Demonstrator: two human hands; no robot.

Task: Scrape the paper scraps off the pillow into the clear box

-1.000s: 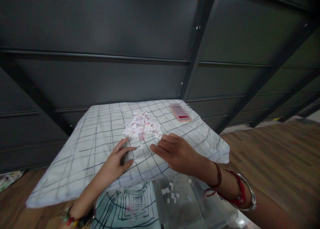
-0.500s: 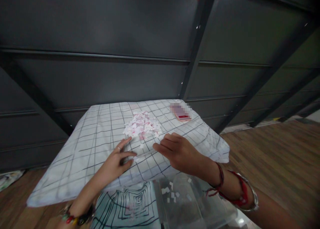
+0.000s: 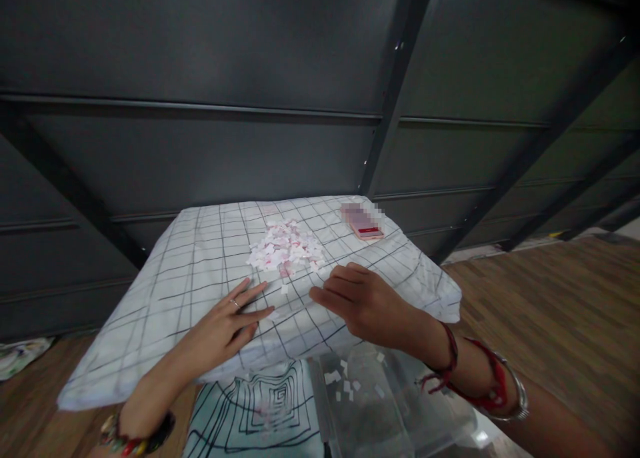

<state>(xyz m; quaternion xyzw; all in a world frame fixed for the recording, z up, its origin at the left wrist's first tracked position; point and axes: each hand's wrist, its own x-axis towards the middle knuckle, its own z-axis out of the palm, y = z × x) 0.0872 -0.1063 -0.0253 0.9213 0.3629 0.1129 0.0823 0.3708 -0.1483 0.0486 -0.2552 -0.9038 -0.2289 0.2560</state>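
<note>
A heap of small white and pink paper pieces (image 3: 286,246) lies on a white checked cloth (image 3: 200,258) that covers the table. Just in front of the heap, my left hand (image 3: 233,321) rests with fingers spread on the cloth. One small paper piece (image 3: 285,289) sits alone between my hands, and another pale piece is by my left fingertips. My right hand (image 3: 357,305) is closed, its thumb and fingertips pressed together over the cloth; whatever they pinch, if anything, is too small to make out. Below it stands a clear plastic container (image 3: 373,411) with several paper bits in it.
A phone (image 3: 363,223) in a pink case lies at the back right of the cloth. Left of the container is a pale blue cloth with black lines (image 3: 260,411). A dark panelled wall (image 3: 225,158) rises behind the table, and wooden floor (image 3: 550,291) shows at right.
My left hand has flattened and its fingers have spread, with the wrist a little further left. My right hand stays pinched at nearly the same spot.
</note>
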